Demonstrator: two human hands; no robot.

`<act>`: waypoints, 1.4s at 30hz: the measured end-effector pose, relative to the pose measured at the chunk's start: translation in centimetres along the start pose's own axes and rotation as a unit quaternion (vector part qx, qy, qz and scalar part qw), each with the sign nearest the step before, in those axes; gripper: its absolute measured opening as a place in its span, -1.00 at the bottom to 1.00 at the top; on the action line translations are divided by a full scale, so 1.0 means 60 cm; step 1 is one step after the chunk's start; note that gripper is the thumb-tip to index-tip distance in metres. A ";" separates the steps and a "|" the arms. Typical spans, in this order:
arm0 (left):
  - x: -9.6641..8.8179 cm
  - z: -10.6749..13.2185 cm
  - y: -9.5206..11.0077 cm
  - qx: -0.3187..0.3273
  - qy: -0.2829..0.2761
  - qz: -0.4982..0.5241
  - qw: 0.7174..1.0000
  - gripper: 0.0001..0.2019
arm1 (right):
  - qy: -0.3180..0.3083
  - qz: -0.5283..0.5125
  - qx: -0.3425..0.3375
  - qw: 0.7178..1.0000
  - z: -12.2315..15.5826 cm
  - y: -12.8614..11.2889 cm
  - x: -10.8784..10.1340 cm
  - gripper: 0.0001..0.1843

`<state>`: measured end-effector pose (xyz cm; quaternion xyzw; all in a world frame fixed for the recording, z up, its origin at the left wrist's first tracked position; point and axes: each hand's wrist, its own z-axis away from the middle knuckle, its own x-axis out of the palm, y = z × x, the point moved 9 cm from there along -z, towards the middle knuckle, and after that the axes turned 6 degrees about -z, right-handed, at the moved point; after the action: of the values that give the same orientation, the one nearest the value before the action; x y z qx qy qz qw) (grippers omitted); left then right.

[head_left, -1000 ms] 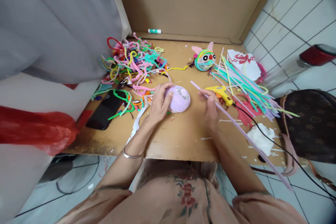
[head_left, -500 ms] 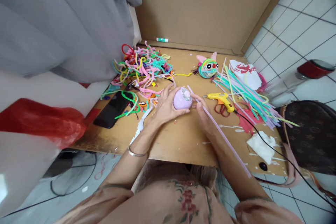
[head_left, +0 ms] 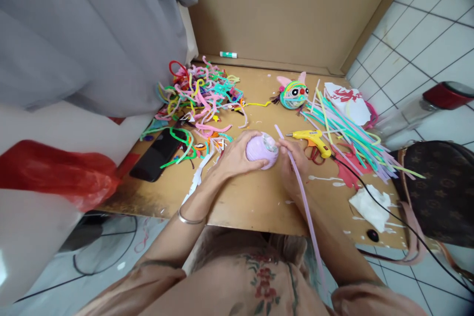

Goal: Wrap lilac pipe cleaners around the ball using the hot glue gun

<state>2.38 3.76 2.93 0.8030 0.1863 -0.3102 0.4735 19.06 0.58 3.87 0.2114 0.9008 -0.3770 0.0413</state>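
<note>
1. Our left hand [head_left: 237, 156] grips the lilac ball [head_left: 262, 154] from its left side, over the front part of the table [head_left: 244, 202].
2. Our right hand [head_left: 295, 164] pinches a lilac stem [head_left: 306, 202] near its upper end, just beside the ball; the rest trails down past the table edge.
3. We have the yellow glue gun [head_left: 311, 138] lying right of that hand, partly over the scissors [head_left: 314, 157].
</note>
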 end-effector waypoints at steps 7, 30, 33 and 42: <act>-0.005 0.000 0.016 0.056 0.014 0.018 0.998 -0.36 | -0.005 0.080 -0.017 0.997 -0.003 -0.006 0.001 -0.71; -0.020 -0.002 0.008 0.048 0.038 -0.058 0.996 -0.47 | -0.158 0.509 0.310 0.787 -0.056 0.147 -0.097 -0.41; -0.021 -0.004 0.011 0.034 0.037 -0.037 0.998 -0.47 | -0.137 0.506 0.333 0.784 -0.053 0.165 -0.108 -0.39; -0.022 -0.007 0.005 -0.027 0.021 -0.032 0.999 -0.37 | 0.042 0.411 0.190 0.891 -0.065 0.133 -0.146 -0.51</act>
<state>1.75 3.97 4.16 0.7896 0.2300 -0.3034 0.4812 30.62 5.20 3.42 0.5819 0.6458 -0.4810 0.1140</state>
